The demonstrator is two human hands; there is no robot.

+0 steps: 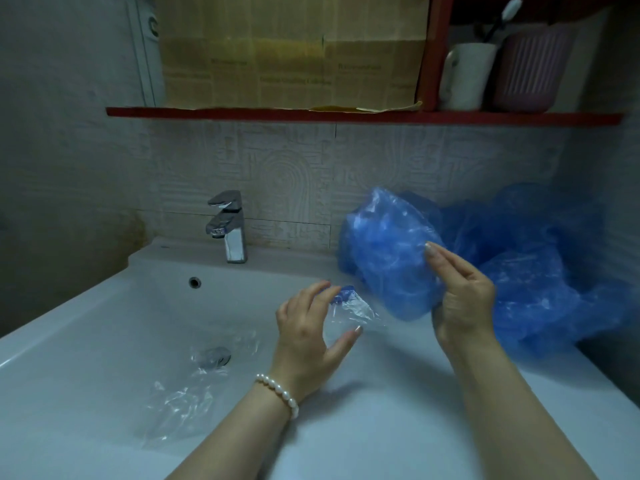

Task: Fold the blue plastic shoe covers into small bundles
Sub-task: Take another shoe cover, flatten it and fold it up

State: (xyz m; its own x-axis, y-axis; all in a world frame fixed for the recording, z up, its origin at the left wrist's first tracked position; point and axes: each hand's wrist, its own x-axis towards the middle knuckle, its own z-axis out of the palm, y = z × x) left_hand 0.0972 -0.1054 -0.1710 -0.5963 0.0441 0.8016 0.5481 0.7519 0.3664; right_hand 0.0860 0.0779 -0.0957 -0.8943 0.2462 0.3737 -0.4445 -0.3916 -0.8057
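a white sink (104,306) fills the lower half of the frame, with a chrome faucet (228,226) standing at its back edge, left of centre. the right hand (464,299), right of centre, holds up a blue shoe cover (388,258): its fingers are fairly straight and pressed against the right edge of the plastic, with the thumb hidden behind, so it seems to pinch the cover rather than wrap round it. the cover hangs puffed and crumpled above the sink's right rim.

the left hand (311,327), just below and left of the cover, is half open, fingers and thumb curved around a crinkled piece of clear plastic wrapper (353,310); a small folded blue bundle (343,294) shows at its fingertips, inside or against the wrapper, i cannot tell which. a pearl bracelet (277,393) circles that wrist.

more clear plastic film (180,396) lies loose in the basin, reaching over the drain (218,355).

at the right of the frame, against the tiled wall, a heap of blue shoe covers (540,265) rests on the counter, behind and beside the right hand.

along the top a red shelf (242,112) runs across; in the upper right it carries a white cup (467,74) and a pink ribbed container (533,67) side by side.
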